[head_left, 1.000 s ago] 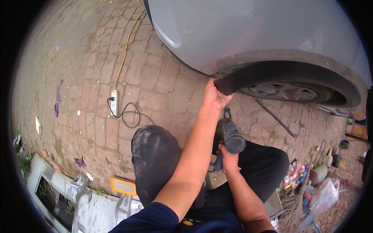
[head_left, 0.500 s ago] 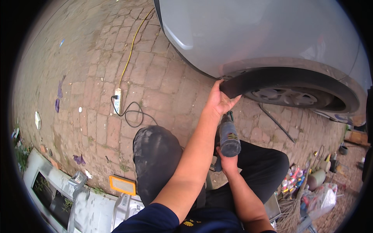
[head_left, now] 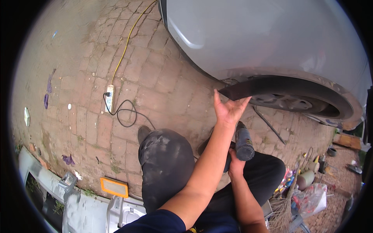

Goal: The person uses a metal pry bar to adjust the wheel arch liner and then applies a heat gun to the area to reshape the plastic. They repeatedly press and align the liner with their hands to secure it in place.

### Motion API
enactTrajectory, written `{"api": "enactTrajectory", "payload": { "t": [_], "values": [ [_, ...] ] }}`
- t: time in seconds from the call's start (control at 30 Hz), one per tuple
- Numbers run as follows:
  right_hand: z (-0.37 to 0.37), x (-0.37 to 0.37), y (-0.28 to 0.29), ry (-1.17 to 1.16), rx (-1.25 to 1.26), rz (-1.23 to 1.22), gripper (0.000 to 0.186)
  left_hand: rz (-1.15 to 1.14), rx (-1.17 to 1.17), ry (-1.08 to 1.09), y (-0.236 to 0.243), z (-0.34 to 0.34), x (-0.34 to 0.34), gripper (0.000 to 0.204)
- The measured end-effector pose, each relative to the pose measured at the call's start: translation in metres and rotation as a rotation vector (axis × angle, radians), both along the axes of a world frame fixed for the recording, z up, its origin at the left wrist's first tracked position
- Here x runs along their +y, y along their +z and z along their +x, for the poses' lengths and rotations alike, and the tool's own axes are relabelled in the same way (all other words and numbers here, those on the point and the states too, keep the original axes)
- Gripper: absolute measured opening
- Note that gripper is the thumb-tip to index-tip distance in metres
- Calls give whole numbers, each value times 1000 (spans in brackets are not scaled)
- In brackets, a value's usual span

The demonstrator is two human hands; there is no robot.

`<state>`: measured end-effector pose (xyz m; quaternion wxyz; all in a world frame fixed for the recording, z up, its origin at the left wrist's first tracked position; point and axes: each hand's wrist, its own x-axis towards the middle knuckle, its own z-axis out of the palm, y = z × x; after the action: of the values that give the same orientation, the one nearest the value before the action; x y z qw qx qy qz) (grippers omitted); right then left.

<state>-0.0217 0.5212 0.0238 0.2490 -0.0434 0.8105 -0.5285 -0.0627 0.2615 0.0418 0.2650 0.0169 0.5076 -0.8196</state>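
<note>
My left hand (head_left: 230,111) reaches up, palm toward me, to the loose-looking front end of a black wheel-arch trim (head_left: 268,86) on a silver-grey car (head_left: 264,35). Its thumb and little finger stick out to either side, while the middle fingers go out of sight behind the trim. Below and to the right, my right hand (head_left: 236,165) is closed around the handle of a dark, pistol-shaped power tool (head_left: 244,144). The tool's round rear end faces me; its front is partly hidden. Beneath the trim sits a wheel (head_left: 287,101).
A dark bar (head_left: 269,125) lies beside the wheel. On the brick ground at left are a power strip (head_left: 109,99), a yellow cable (head_left: 125,52) and a looped black cord (head_left: 128,124). An orange-framed filter (head_left: 114,187) lies near a car panel (head_left: 85,211). Bottles and bags (head_left: 311,200) lie right.
My left thumb has spread away from the trim's tip. The tool and my right hand have shifted right and slightly down in view. The whole view has shifted a little.
</note>
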Motion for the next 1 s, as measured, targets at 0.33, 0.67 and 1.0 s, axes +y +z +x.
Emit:
{"api": "enactTrajectory", "payload": {
  "t": [0.33, 0.67, 1.0],
  "values": [
    [-2, -28, 39, -8, -99, -52, 20, 290, -112, -178, 24, -1, -31, 78],
    [-1, -34, 25, 316, 90, 151, 25, 200, -140, -200, 7, -23, -30, 61],
    [-5, -2, 5, 27, -595, -321, 52, 232, -81, -237, 6, -30, -35, 54]
  ]
}}
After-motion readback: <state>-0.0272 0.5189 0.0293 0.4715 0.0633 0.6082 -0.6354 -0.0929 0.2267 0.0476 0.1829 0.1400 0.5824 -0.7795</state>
